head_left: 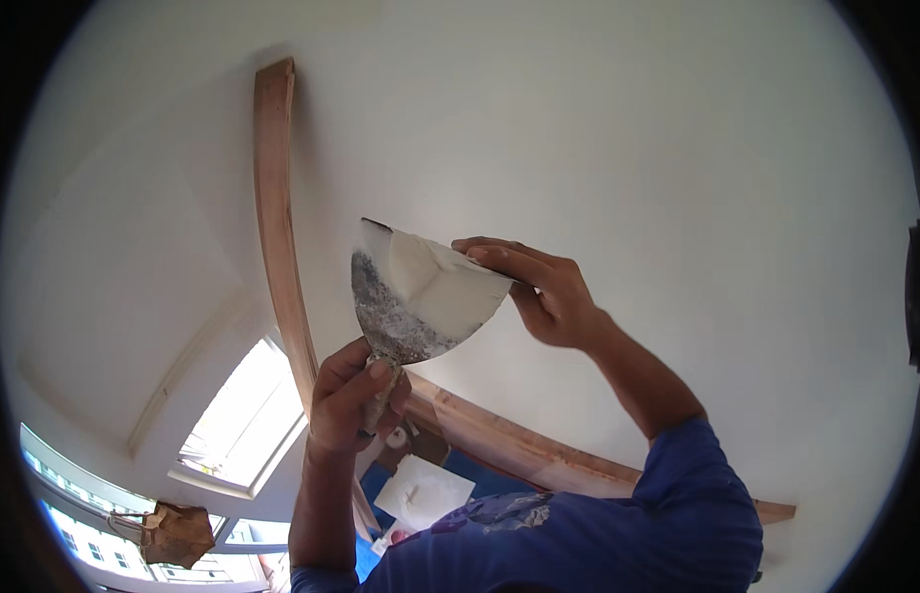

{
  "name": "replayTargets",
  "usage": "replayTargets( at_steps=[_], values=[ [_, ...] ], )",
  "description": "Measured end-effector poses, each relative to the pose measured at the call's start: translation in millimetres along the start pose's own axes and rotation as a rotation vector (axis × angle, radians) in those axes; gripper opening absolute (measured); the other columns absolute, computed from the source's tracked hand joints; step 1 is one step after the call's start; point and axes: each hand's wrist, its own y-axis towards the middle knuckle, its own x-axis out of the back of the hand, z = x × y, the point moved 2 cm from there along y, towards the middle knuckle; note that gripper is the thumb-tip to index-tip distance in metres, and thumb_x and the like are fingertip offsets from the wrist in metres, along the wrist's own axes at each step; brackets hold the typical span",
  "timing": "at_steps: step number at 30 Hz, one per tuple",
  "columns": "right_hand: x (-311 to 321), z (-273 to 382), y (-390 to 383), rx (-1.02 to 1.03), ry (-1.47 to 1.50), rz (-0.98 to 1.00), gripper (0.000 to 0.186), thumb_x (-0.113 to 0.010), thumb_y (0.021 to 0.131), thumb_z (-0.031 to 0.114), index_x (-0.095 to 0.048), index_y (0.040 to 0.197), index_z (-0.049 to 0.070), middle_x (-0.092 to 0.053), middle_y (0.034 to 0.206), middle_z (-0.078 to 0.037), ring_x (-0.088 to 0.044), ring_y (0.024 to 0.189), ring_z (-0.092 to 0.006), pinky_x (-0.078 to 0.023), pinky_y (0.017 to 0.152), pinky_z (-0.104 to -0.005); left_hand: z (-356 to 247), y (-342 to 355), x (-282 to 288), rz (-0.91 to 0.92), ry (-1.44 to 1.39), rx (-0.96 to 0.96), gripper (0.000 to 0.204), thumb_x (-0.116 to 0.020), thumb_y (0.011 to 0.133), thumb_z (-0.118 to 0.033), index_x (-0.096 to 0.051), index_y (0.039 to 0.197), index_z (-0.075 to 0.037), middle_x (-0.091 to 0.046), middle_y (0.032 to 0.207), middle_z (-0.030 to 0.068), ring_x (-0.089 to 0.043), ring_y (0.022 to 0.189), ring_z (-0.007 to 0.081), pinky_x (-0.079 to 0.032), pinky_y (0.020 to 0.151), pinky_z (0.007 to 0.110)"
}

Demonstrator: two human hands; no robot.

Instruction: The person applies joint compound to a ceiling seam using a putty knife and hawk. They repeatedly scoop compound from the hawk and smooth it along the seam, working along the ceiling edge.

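Our left hand (pixel 343 403) holds the scraper (pixel 395 321), grip clenched round its handle (pixel 378 403), the raised blade (pixel 381 296) bearing white paste (pixel 442 285) right of a wooden strip (pixel 273 168); our right hand (pixel 554 295) touches the blade's edge, but whether that grip pinches it we cannot tell

The left hand (pixel 343 405) grips the scraper (pixel 398 318) by its handle (pixel 378 407), blade (pixel 376 289) upward. White paste (pixel 442 285) covers the upper-right blade face. The right hand (pixel 556 296) contacts the blade's right edge with its fingers. A wooden beam (pixel 276 188) and window (pixel 240 420) appear left; a white panel (pixel 427 494) appears below.
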Motion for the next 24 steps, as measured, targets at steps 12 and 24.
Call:
replayTargets(
  at_steps=[12, 24],
  values=[
    [7, 46, 40, 0.385, -0.751, 0.405, 0.040, -0.070, 0.090, 0.024, -0.069, 0.129, 0.027, -0.060, 0.146, 0.005, -0.054, 0.139, -0.0226, -0.049, 0.112, -0.0442, -14, -16, 23, -0.311, 0.513, 0.068, 0.021, -0.061, 0.105, -0.015, -0.064, 0.113, 0.005, -0.062, 0.072, 0.0038, -0.053, 0.051, 0.0072, -0.041, 0.047, 0.023],
    [130, 78, 98, 0.110, -0.764, -0.241, 0.036, -0.050, 0.102, 0.003, -0.064, 0.135, 0.008, -0.068, 0.129, -0.013, -0.066, 0.119, -0.0295, -0.052, 0.103, -0.0419, -80, -48, 51, -0.422, 0.335, -0.403, 0.025, -0.067, 0.100, -0.007, -0.062, 0.124, -0.001, -0.057, 0.074, -0.0016, -0.046, 0.053, 0.0075, -0.037, 0.041, 0.020]
  ],
)
